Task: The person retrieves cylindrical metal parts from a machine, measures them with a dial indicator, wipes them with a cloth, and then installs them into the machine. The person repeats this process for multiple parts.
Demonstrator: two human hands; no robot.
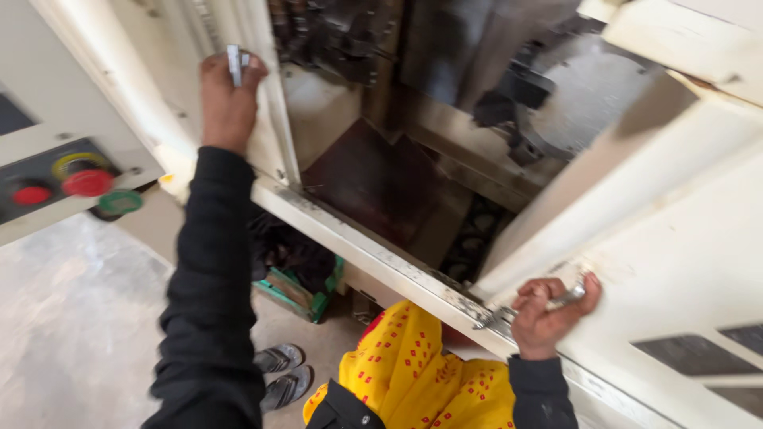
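Observation:
My left hand (226, 99) reaches up and grips a small metal handle (235, 63) on the cream sliding door (266, 151) of a large machine. My right hand (548, 314) is closed around a metal handle (566, 299) on the other cream door panel (683, 262) at the lower right. Between the two doors the machine's interior (381, 175) is open to view, dark and grimy, with a round metal chuck (568, 95) at the upper right. Both arms are in black sleeves.
A control panel (56, 179) with red buttons and a green button (119, 202) sits at the left. Below are a grey concrete floor (71, 318), a green crate (298, 290), my sandalled feet (282, 373) and yellow patterned cloth (413, 373).

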